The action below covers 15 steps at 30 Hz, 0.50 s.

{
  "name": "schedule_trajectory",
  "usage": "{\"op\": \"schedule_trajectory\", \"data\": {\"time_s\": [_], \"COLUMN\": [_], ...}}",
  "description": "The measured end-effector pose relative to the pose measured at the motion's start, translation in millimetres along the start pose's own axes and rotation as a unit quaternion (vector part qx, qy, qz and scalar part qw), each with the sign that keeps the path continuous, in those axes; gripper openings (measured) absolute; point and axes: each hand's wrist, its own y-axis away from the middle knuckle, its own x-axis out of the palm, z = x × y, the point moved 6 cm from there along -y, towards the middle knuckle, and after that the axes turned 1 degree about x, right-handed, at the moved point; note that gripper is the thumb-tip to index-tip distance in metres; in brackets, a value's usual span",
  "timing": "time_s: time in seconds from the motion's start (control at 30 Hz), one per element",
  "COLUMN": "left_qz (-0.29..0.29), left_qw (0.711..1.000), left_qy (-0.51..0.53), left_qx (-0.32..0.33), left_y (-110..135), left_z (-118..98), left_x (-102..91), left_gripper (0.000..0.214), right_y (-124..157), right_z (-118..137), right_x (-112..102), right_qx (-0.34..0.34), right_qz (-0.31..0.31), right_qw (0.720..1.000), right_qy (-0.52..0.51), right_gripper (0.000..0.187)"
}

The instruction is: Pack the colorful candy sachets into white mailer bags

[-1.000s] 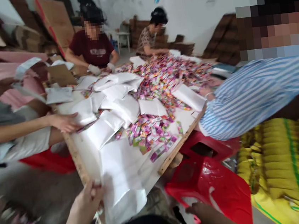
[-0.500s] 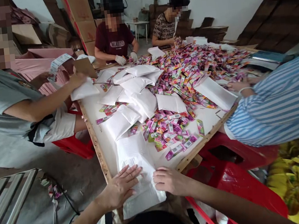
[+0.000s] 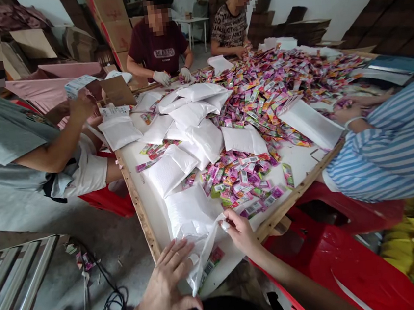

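Note:
A filled white padded mailer (image 3: 189, 211) lies at the near corner of the table, its flap end toward me. My left hand (image 3: 170, 279) rests at the left of that end, fingers spread and thumb apart. My right hand (image 3: 239, 230) pinches the edge of the white flap (image 3: 208, 253), which is lifted and folded at a slant. Beneath the flap a few small colorful sachets (image 3: 214, 259) show on the table edge. Just beyond lies a pile of purple, pink and green sachets (image 3: 239, 176), beside several more filled mailers (image 3: 205, 138).
A large sachet heap (image 3: 287, 77) covers the far table. A wooden rim (image 3: 139, 211) edges the table. Co-workers sit left, right and across. A red plastic stool (image 3: 336, 259) stands at right, a metal roller rack (image 3: 20, 283) at left, with cables (image 3: 113, 300) on the floor.
My right hand has moved up and right, lifting the flap edge from where it lay flat. My left hand has shifted slightly down. The left co-worker's hand has moved away from a mailer.

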Motion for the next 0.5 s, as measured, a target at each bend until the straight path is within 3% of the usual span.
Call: {"op": "schedule_trajectory", "data": {"time_s": [0.13,0.23,0.37,0.5], "left_qz": [-0.082,-0.145,-0.185,-0.264], "left_qw": [0.997,0.989,0.983,0.962], "left_qy": [-0.010,0.021,0.006,0.011], "left_qx": [0.013,0.003,-0.015,-0.074], "left_y": [-2,-3,5,19], "left_z": [-11,-12,-4,13], "left_x": [-3.4,-9.9,-7.0,0.4], "left_gripper": [0.016,0.023,0.019,0.018], "right_y": [5,8,17,23], "right_z": [1,7,16,8], "right_x": [-4,-6,-7,-7], "right_qx": [-0.017,-0.033,-0.066,-0.065], "right_qz": [0.006,0.029,0.050,-0.017], "right_qw": [0.998,0.992,0.989,0.992], "right_qy": [-0.068,-0.116,-0.125,-0.102], "right_gripper": [0.011,0.007,0.008,0.013]}}
